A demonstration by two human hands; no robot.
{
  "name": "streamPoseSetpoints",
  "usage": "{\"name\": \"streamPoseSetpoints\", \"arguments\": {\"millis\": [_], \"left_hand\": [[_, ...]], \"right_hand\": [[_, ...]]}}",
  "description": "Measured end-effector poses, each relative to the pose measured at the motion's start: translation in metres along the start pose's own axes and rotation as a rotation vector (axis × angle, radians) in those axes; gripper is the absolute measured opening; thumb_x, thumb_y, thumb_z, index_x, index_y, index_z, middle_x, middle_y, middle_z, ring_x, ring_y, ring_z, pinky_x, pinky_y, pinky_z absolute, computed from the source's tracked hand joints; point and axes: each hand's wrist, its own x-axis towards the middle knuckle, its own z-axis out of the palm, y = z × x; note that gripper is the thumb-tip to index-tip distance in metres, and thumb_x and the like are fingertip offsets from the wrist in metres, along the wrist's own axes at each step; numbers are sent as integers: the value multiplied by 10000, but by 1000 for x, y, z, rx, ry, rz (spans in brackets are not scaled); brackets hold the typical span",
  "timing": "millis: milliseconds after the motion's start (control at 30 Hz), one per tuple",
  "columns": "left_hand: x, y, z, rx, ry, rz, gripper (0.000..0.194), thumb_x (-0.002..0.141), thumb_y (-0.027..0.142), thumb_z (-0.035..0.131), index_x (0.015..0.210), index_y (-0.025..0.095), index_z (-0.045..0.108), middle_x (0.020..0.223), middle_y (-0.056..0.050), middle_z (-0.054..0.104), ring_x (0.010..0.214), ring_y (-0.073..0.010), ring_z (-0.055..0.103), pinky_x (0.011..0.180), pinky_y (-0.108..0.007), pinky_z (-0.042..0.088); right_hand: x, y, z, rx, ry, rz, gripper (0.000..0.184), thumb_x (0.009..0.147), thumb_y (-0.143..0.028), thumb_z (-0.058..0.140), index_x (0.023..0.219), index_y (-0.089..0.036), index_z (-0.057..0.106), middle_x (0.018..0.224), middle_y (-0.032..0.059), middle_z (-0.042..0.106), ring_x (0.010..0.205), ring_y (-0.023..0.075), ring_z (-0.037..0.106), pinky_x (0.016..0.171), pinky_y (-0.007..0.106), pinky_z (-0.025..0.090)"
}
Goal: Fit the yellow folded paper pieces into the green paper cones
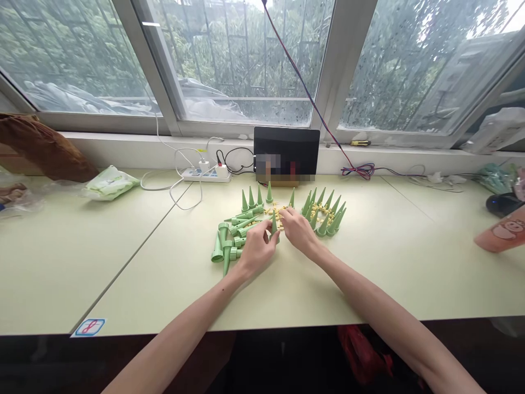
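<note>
The left hand (259,246) is gripping a green cone (274,225), fingers and thumb closed around its lower part, and the cone is pointing upward. The right hand (298,229) is reaching just beside it, fingertips pinched together over small yellow pieces (271,210); whether it is gripping one is hidden.

Both hands are working around the middle of the tabletop (164,284), nearer its far edge by the window than the left or right end. Toward the left end from the hands, loose green cones (227,253) are lying in a pile, some crossing others. Upright green cones (251,198) are standing beyond the pile, toward the far edge. On the other side of the right hand, a cluster of green cones (337,219) is standing around more yellow pieces (325,210).

A black screen (286,153) is standing at the far edge, behind the cones. A power strip (207,174) with plugged-in cords is lying to its left, and a numbered label (90,327) is sitting at the near edge, toward the left corner.
</note>
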Motion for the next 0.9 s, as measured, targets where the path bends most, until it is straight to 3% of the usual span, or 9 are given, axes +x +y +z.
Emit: {"name": "streamPoseSetpoints", "arguments": {"millis": [100,200,400,600,900], "left_hand": [[0,1,-1,-13,71,-7,103,870,290,587,851,190,574,685,16,598,515,-113,459,543,-269,378],[0,1,-2,-15,91,12,115,868,298,592,831,192,570,683,14,592,514,-113,459,541,-269,381],[-1,0,0,-3,77,45,122,860,299,606,818,196,557,610,36,519,511,-115,437,529,-259,369],[-2,0,2,-1,68,71,105,856,284,610,826,192,571,621,32,529,522,-114,434,536,-256,367],[-2,1,2,4,66,89,106,864,290,599,833,192,574,642,27,532,535,-115,428,550,-258,373]], "right_hand": [[24,-11,1,-173,-192,20,212,899,-36,500,1055,-151,588,1117,122,618,793,187,644,611,256,421],[50,-21,3,-267,-304,111,229,902,-8,492,1066,-135,591,1100,141,615,858,203,670,653,259,450],[75,-22,16,-297,-364,160,204,929,-42,487,1052,-103,638,1036,171,639,891,236,692,692,278,483],[69,-13,26,-310,-356,141,256,947,-44,436,1102,-113,628,1091,174,610,908,230,683,702,279,477],[31,-21,17,-214,-330,109,151,937,-146,473,1045,-162,579,1095,117,546,673,156,575,562,272,378]]}}
